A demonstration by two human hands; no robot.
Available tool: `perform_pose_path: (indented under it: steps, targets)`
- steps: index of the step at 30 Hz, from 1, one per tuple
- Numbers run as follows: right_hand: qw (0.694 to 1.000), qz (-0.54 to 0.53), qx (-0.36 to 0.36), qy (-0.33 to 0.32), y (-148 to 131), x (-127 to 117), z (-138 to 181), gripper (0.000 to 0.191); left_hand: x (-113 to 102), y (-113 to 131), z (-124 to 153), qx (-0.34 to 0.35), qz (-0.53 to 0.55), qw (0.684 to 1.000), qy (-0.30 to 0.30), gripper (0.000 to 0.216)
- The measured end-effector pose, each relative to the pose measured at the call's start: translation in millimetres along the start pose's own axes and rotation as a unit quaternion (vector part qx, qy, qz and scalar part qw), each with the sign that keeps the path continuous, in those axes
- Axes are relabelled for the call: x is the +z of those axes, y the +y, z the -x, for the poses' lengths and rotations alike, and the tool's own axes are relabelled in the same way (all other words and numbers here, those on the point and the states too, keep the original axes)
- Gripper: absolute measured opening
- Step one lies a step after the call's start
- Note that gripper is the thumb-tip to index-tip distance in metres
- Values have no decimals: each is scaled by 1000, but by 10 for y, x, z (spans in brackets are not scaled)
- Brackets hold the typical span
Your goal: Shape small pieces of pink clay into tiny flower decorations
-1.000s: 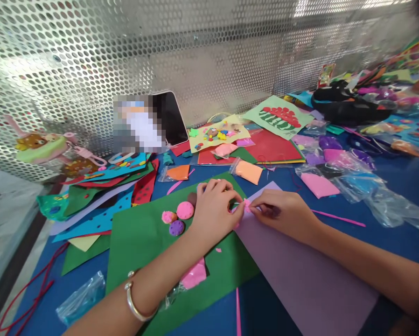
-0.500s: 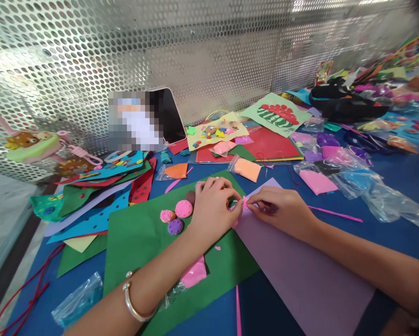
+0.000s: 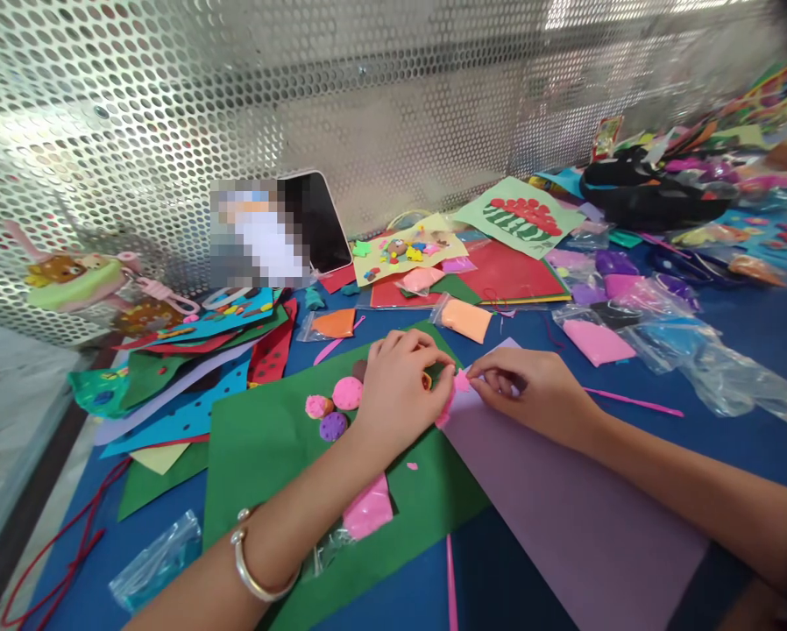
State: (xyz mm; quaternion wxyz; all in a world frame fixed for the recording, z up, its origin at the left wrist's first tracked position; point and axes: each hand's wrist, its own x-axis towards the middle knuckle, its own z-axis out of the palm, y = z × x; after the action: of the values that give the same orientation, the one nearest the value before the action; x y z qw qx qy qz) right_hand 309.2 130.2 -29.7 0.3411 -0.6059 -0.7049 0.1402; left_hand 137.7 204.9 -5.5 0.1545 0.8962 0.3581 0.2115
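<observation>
Over the green sheet [image 3: 262,456], my left hand [image 3: 400,381] is closed, thumb and fingers pinching pink modelling clay [image 3: 461,382]. More pink clay shows below that thumb; a small yellowish bit is partly hidden in the curled fingers. From the other side, my right hand [image 3: 535,386] pinches the clay's edge with thumb and forefinger, above the purple paper [image 3: 557,499]. Left of my left hand lie a pink clay disc [image 3: 347,393], a purple dotted one [image 3: 333,427] and a pink-topped cone shape [image 3: 318,406]. A pink clay packet [image 3: 369,508] sits below my left wrist.
A phone [image 3: 318,219] leans on the perforated metal panel [image 3: 393,114]. Paper pieces [image 3: 189,394] are stacked at left. Packets of orange [image 3: 333,323], peach [image 3: 465,321] and pink clay [image 3: 597,340] lie behind my hands. A pink stick [image 3: 634,401] rests beyond my right forearm.
My right fingers have shifted slightly right, and the pink clay between my hands shows as a wider, pointed piece. The view has turned slightly left.
</observation>
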Motion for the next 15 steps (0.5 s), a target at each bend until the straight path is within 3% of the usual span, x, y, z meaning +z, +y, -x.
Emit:
perform_pose_path:
  steps: [7, 12, 15]
  targets:
    - [1000, -11, -7, 9, -22, -65, -2, 12, -449, 32, -71, 15, 19, 998, 64, 13]
    - [996, 0, -76, 35, -78, -127, 37, 13, -810, 77, 249, 79, -21, 997, 12, 14]
    - [992, 15, -125, -9, -228, -127, 97, 14, -901, 38, 564, 104, -84, 990, -36, 13]
